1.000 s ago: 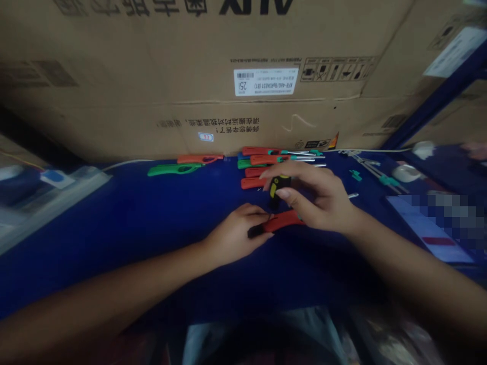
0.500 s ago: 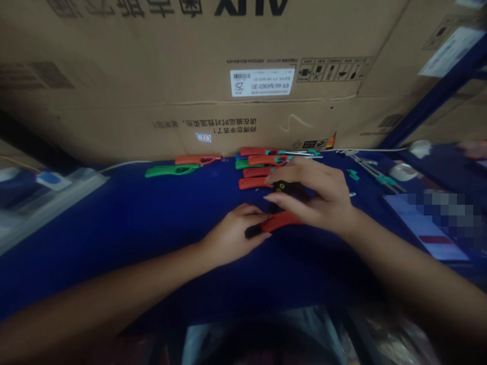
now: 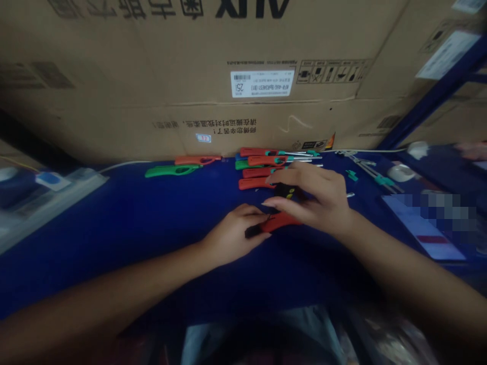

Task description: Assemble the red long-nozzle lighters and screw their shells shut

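Observation:
My left hand point(image 3: 230, 235) is closed around the black end of a red lighter handle point(image 3: 279, 221), pinching it between thumb and fingers just above the blue table. Over the other end of that handle, my right hand point(image 3: 321, 195) curls around a black tool with yellow marks point(image 3: 284, 191). Its kind I cannot make out, because the fingers and palm cover most of it. Just behind the right hand lie several long-necked lighters point(image 3: 258, 152) with red or green handles, teal parts and metal tubes. My right fingertips partly overlap the nearest red lighter handle point(image 3: 253, 183) in view.
An orange handle point(image 3: 196, 160) and a green handle point(image 3: 173, 171) lie at the back left. A large cardboard box point(image 3: 182, 91) stands behind the table. Metal tubes with teal parts point(image 3: 375, 175), a white roll point(image 3: 401, 172) and a phone-like flat panel point(image 3: 426, 228) are at right.
The black tool has turned or tilted slightly in my right hand, and its yellow marks have shifted right and down. My left hand and the red handle stay in place.

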The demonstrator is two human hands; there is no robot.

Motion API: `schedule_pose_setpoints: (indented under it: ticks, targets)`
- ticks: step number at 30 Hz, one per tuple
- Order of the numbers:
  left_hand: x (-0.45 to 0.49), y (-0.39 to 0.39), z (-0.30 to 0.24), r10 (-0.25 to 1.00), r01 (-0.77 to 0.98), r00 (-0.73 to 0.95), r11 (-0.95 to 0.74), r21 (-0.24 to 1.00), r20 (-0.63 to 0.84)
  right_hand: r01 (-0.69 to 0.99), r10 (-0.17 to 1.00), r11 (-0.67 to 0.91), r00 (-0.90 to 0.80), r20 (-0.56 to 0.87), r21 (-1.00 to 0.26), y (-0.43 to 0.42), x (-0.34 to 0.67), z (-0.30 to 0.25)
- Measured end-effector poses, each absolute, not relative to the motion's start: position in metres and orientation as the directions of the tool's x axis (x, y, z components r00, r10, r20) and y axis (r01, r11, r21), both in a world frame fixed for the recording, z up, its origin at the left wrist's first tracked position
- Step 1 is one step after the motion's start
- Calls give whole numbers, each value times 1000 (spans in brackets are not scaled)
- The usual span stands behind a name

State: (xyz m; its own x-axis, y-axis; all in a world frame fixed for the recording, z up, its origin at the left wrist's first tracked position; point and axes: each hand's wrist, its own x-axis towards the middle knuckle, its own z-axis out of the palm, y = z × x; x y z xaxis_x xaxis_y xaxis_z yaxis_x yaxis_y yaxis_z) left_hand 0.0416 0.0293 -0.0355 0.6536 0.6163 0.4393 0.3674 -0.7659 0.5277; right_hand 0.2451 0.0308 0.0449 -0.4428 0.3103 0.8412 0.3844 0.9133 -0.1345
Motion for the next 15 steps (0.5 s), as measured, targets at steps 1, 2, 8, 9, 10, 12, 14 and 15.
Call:
schedule_pose_setpoints:
  ticks: [1, 2, 8, 9, 10, 12, 14, 15]
  targets:
    - [42, 29, -36, 616, 368, 653, -766, 527, 440, 390, 325, 910, -463, 824, -140, 30, 246, 45]
    - [42, 29, -35, 615, 364, 652, -768, 528, 444, 388, 365, 904, -484, 795, -178, 29, 246, 46]
    - [41, 29, -35, 619, 359, 647, -763, 538, 445, 216, 513, 852, -526, 679, -476, 27, 242, 48]
    - [41, 29, -35, 619, 358, 651, -761, 541, 439, 220, 476, 877, -507, 719, -426, 28, 242, 47]
    - [41, 29, -36, 620, 360, 654, -759, 543, 434, 248, 428, 904, -480, 766, -349, 28, 241, 45]
    - [41, 29, -36, 623, 366, 655, -757, 542, 428, 338, 318, 925, -444, 837, -172, 28, 241, 42]
    - [41, 29, -36, 623, 370, 649, -760, 535, 437, 383, 275, 920, -467, 841, -89, 27, 242, 41]
    - [41, 29, -36, 621, 367, 646, -762, 533, 444, 378, 301, 919, -488, 819, -113, 27, 243, 41]
